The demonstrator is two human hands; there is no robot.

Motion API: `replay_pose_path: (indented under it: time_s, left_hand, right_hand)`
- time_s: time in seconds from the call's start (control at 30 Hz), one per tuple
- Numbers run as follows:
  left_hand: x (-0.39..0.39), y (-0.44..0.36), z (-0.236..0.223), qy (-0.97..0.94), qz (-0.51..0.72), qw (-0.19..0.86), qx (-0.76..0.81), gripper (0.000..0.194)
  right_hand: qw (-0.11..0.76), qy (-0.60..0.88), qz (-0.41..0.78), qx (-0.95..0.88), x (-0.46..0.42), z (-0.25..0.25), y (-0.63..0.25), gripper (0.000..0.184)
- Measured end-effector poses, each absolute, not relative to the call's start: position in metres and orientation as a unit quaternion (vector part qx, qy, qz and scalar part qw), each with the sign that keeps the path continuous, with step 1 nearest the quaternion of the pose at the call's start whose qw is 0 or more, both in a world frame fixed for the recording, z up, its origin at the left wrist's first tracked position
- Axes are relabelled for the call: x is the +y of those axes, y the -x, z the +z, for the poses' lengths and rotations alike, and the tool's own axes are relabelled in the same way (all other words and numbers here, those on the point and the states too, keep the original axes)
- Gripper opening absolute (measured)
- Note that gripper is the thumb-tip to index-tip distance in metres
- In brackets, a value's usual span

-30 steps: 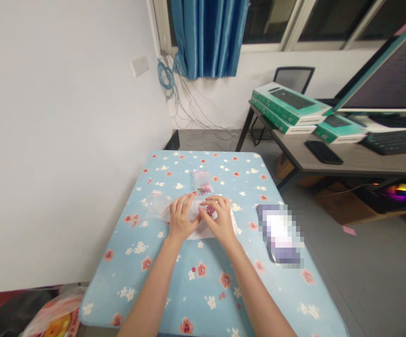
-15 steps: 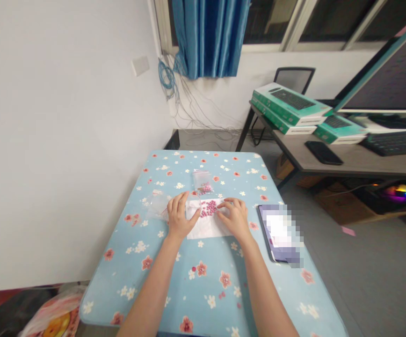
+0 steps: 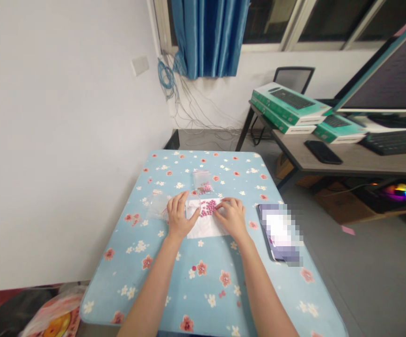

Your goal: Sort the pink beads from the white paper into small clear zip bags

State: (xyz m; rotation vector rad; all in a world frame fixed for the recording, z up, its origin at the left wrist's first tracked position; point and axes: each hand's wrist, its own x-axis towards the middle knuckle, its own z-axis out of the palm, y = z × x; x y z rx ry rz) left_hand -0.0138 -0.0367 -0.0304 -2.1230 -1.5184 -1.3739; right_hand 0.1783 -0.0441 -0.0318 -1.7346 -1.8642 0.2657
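Resting on a white paper sheet (image 3: 206, 227), a heap of pink beads (image 3: 207, 208) lies between two open hands gripping nothing: the left hand (image 3: 179, 217) at its 9 o'clock, the right hand (image 3: 233, 217) at 3 o'clock, fingertips just beside it. A small zip bag (image 3: 203, 182) holding beads lies at 12 o'clock, a clear bag (image 3: 158, 206) at 10 o'clock, both on a floral blue tablecloth (image 3: 126, 267).

Before me, small glossy round pink beads (image 3: 207, 208) lie on a matt white paper sheet (image 3: 206, 225), near a thin, shiny clear plastic zip bag (image 3: 203, 181). Below them is a smooth light-blue floral table cover (image 3: 119, 281); far ahead hangs a lustrous blue satin curtain (image 3: 210, 37).
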Motion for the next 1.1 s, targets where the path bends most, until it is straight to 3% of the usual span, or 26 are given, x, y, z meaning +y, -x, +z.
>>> replay_pose_path:
  time_s: [0.17,0.53,1.1]
  left_hand:
    - [-0.036,0.014,-0.03,0.716,-0.462,0.096,-0.515,0.054]
    - [-0.036,0.016,-0.032,0.721,-0.468,0.09,-0.503,0.06]
    - [-0.038,0.016,-0.03,0.722,-0.467,0.07,-0.506,0.058]
  right_hand:
    - [0.302,0.651,0.105,-0.688,-0.044,-0.03,-0.178,0.013]
    - [0.466,0.517,0.189,-0.693,-0.027,0.015,-0.165,0.011]
    - [0.44,0.451,0.224,-0.743,-0.023,0.029,-0.149,0.009]
